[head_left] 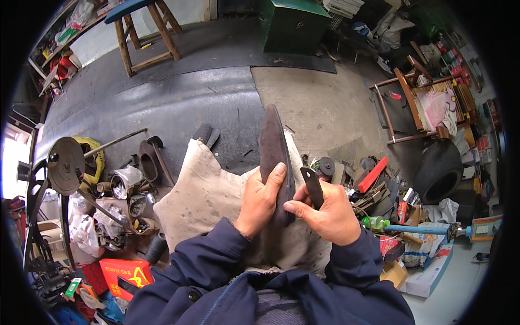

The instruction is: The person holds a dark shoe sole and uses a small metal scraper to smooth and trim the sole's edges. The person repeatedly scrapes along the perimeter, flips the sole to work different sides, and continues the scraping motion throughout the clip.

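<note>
A dark brown shoe [274, 142] with a black sole edge points away from me above my lap. My left hand [259, 199] is closed round its near half, thumb on top. In my right hand [331, 212], a flat dark strip-shaped tool [311, 187] with a small hole at its upper end is gripped upright; its lower end is hidden by the fingers. The right thumb reaches to the shoe's near end. Beneath both hands, a stained beige apron [203, 184] covers my lap.
At left stands a machine with a round wheel [66, 165], beside plastic bags and a red box [126, 277]. Scraps, a red bar [373, 174] and a tyre [439, 170] lie at right. Farther off are a wooden stool [146, 32], a green box [295, 27] and a wooden chair [428, 103].
</note>
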`<action>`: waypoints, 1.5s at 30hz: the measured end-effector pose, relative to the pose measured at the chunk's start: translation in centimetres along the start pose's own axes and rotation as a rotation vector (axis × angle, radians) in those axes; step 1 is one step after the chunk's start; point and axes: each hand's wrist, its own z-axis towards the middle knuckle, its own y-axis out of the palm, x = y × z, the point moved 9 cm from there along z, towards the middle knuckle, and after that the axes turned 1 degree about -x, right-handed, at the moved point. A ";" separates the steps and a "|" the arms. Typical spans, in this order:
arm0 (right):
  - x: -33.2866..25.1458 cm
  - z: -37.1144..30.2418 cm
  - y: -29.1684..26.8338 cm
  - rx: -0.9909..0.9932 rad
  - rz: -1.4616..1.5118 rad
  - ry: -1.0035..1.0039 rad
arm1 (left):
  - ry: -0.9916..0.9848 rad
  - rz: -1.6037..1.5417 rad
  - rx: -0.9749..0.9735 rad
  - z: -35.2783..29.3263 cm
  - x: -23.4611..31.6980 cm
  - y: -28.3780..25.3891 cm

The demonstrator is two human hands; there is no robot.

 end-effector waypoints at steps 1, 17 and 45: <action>0.1 -0.1 -0.1 0.004 -0.052 0.023 | 0.004 0.000 -0.002 -0.1 0.1 0.0; 2.8 0.4 -3.1 0.360 0.431 0.044 | -0.039 -0.011 0.026 -0.6 0.2 -0.8; 5.8 6.7 -0.9 0.495 1.385 -0.054 | -0.123 -0.184 0.031 -0.4 -1.2 -0.6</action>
